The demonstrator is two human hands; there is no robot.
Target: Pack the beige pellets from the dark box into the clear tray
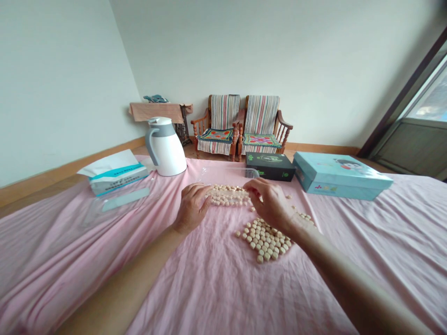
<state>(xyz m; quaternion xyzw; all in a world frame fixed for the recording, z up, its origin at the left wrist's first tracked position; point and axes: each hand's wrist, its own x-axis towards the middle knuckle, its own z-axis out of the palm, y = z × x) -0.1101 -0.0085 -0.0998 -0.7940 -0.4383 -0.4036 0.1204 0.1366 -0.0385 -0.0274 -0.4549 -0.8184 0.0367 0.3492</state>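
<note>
A clear plastic box (228,194) holding many small pale wooden blocks sits on the pink cloth in front of me. My left hand (192,204) is closed around its left end, thumb toward me. At the right end, my right hand (270,200) has its fingers bent in and pressed against the rim; whether a block is also between them is hidden. A loose pile of wooden blocks (267,239) lies below my right hand and wrist, and a few stray ones lie beside it. Behind the box stands a transparent lid or tray (226,173).
A white and grey thermos jug (166,149), a tissue pack (117,174) and a clear plastic piece (122,202) are at the left. A black box (268,165) and a light blue box (342,174) stand back right. Two wooden armchairs (240,125) are beyond the bed-like surface.
</note>
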